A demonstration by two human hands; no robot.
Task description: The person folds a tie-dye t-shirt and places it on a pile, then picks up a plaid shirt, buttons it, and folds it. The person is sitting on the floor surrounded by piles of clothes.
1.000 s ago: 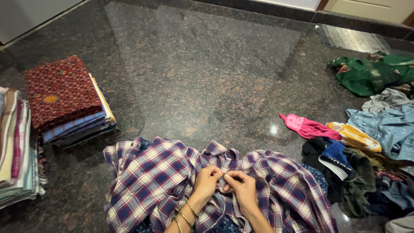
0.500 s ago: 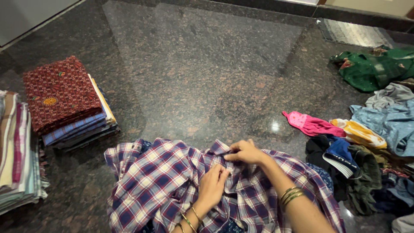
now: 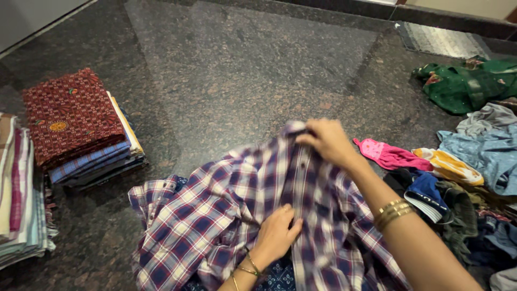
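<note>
Plaid shirt [image 3: 258,215] on the dark stone floor [image 3: 242,70] beside the folded stack [image 3: 81,126]: the right hand [image 3: 326,141], a second ago at the placket, has drawn the collar outward, pinched closed, while the left hand [image 3: 277,234] presses flat, stretching the front straight.

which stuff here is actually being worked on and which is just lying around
In hand:
plaid shirt, spread on the floor
left hand, pressing its middle
right hand, gripping its far edge

Lying about:
folded stack, red cloth on top
second stack at far left
loose clothes pile
green garment
</note>
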